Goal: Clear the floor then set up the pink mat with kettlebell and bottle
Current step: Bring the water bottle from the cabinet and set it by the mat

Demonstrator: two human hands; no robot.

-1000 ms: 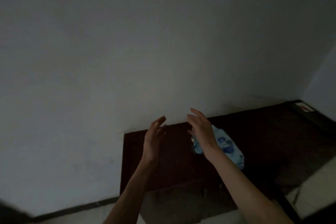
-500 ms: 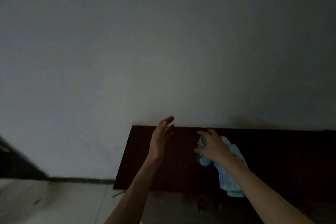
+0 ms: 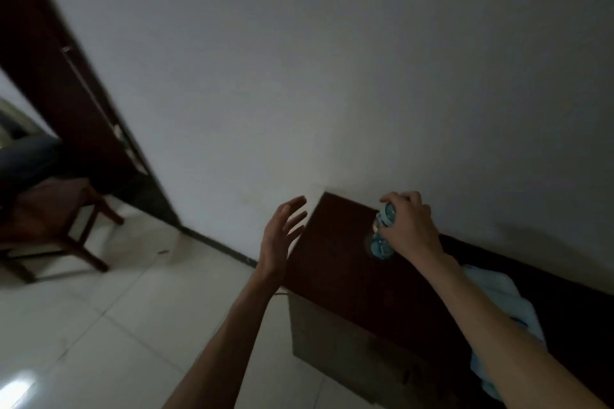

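Hands have changed since a moment ago: the right hand now pinches a small blue bottle on the dark wooden table, away from the blue cloth, while the left hand hovers spread open beside the table's edge.

The dark wooden counter stands against the wall. A blue bottle rests upright near its far edge; a light blue cloth lies farther right.
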